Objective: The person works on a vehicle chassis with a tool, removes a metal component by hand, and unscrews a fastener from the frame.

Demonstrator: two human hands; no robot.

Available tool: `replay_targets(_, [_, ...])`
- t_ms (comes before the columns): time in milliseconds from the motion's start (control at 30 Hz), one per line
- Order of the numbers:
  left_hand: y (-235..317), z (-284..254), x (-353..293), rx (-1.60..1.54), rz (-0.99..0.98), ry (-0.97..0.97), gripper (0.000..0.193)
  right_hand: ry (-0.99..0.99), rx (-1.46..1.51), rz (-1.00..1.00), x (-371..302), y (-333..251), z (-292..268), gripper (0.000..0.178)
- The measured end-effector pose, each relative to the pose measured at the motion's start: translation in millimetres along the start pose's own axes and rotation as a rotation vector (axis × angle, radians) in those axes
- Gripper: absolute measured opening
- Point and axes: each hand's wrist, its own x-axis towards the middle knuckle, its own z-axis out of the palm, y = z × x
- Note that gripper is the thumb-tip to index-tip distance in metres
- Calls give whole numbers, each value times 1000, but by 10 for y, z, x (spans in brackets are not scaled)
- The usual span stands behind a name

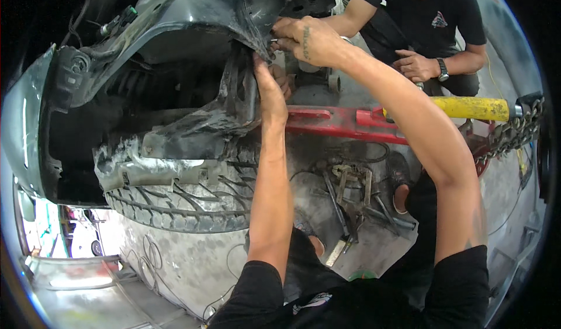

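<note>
My left hand (269, 86) reaches up to the lower tip of a dark grey car fender (196, 4). Its thumb lies along the edge and its fingers curl in, partly hidden; what they grip I cannot make out. From the right, my right hand (310, 41) comes in just above it. Thumb and fingers are pinched together by a small metal piece (274, 40) at the fender's edge, too small to name. Behind my right hand, a co-worker's forearm (349, 19) reaches toward the same spot, that hand mostly covered.
A person in black (435, 30) crouches at the far right. A red metal beam (333, 123) runs beneath my right arm, near a yellow cylinder (476, 108) and a chain (511, 133). A large tyre (187, 215) sits below the fender; metal tools (336, 197) lie on the floor.
</note>
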Motion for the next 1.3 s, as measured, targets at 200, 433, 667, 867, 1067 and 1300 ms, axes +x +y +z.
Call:
replay_targets(200, [-1, -27, -2, 18, 32, -57, 58, -40, 7, -109, -54, -39, -183, 36])
replay_targets(433, [13, 37, -14, -71, 2, -46, 56, -12, -138, 89, -126, -169, -199, 34])
replay_targets(667, [-17, 31, -23, -139, 42, -99, 56, -125, -106, 127, -89, -139, -237, 35])
replay_targets(867, [-10, 4, -32, -87, 25, -109, 61, -75, -37, 49, -74, -60, -210, 30])
replay_targets(1067, [-72, -11, -43, -185, 20, -107, 55, -18, 97, 129, -117, -140, -204, 37])
replay_targets(1300, [-92, -22, -27, -265, -10, -173, 56, -53, -7, 61, -77, -122, -177, 39])
